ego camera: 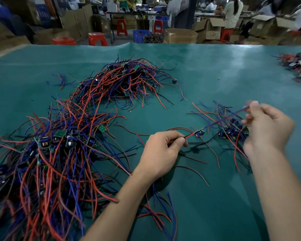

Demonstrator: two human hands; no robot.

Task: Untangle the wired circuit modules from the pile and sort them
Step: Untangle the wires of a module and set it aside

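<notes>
Pinching a red wire (189, 136) between thumb and curled fingers, left hand (161, 151) holds one module (199, 132) just off the green mat (215, 70); right hand (266, 126), blurred, fingers curled round the module's blue wire (233, 115) stretched taut up to the right; small sorted cluster of modules (233, 130) just beside right hand; big tangled pile (47, 145) at left, second pile (129, 80) further back; no readable writing or labels anywhere.
</notes>
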